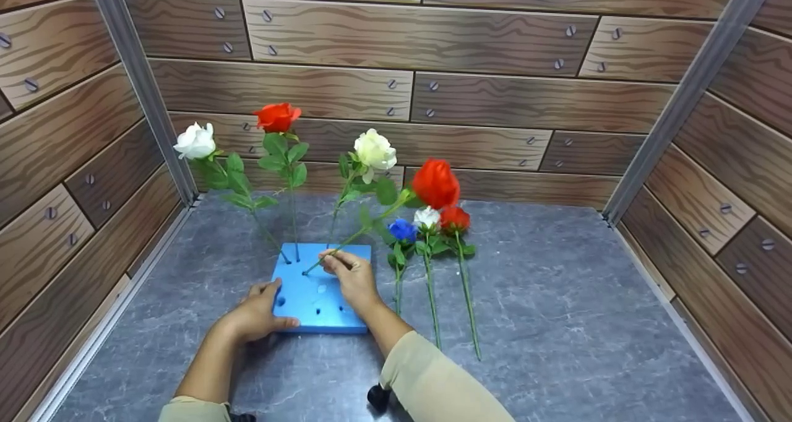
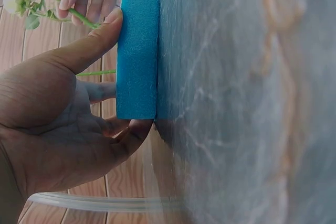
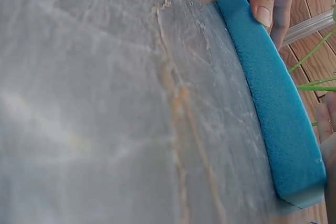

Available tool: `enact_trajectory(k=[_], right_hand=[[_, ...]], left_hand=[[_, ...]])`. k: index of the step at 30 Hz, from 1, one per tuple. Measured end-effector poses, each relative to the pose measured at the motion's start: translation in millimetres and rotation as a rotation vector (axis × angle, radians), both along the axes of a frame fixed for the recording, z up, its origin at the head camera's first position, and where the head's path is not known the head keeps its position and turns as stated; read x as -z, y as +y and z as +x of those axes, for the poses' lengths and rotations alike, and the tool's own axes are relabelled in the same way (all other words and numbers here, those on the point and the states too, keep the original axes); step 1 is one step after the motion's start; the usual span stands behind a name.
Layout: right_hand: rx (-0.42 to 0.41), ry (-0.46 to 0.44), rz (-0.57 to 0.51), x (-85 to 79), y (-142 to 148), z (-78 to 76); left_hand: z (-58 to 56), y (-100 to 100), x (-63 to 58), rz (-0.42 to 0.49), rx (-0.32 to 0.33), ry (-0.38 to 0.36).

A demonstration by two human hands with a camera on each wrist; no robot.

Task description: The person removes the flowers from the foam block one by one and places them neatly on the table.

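Note:
A blue foam block (image 1: 297, 298) with several holes in its top lies on the grey surface. My left hand (image 1: 257, 314) grips its left side, thumb at the front edge; the left wrist view shows the thumb and fingers around the block (image 2: 137, 51). My right hand (image 1: 356, 283) pinches the stem of a large red rose (image 1: 437, 184) low down. This stem slants to the right, its lower end at a hole in the block. Standing in the block's back part are a white rose (image 1: 196, 142), another red rose (image 1: 277, 117) and a cream rose (image 1: 375, 150).
Right of the block lie a blue flower (image 1: 403, 230), a small white flower (image 1: 427, 218) and a small red flower (image 1: 455, 219), stems toward me. Wood-patterned walls (image 1: 495, 94) with grey metal corner posts (image 1: 674, 94) enclose the back and both sides.

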State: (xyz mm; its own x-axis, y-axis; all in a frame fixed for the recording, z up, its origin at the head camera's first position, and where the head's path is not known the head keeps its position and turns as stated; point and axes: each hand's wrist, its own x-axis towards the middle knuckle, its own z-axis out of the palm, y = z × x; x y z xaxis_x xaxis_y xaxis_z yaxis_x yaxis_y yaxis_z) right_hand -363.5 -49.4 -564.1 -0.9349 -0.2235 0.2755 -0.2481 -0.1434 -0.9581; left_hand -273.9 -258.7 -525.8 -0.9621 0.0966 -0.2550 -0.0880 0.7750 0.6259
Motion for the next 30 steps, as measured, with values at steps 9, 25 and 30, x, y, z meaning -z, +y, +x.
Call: enact_trajectory(k=[9, 25, 30], right_hand=[[0.047, -0.062, -0.117, -1.0, 4.0, -0.5], [0.012, -0.112, -0.224, -1.1, 11.7, -1.4], [-0.001, -0.132, -0.26, -2.1, 14.4, -3.9]], left_hand=[[-0.2, -0.4, 1.2, -0.01, -0.008, -0.008], [0.2, -1.3, 2.2, -0.005, 0.0, -0.011], [-0.4, -1.3, 1.0, -0.01, 0.01, -0.006]])
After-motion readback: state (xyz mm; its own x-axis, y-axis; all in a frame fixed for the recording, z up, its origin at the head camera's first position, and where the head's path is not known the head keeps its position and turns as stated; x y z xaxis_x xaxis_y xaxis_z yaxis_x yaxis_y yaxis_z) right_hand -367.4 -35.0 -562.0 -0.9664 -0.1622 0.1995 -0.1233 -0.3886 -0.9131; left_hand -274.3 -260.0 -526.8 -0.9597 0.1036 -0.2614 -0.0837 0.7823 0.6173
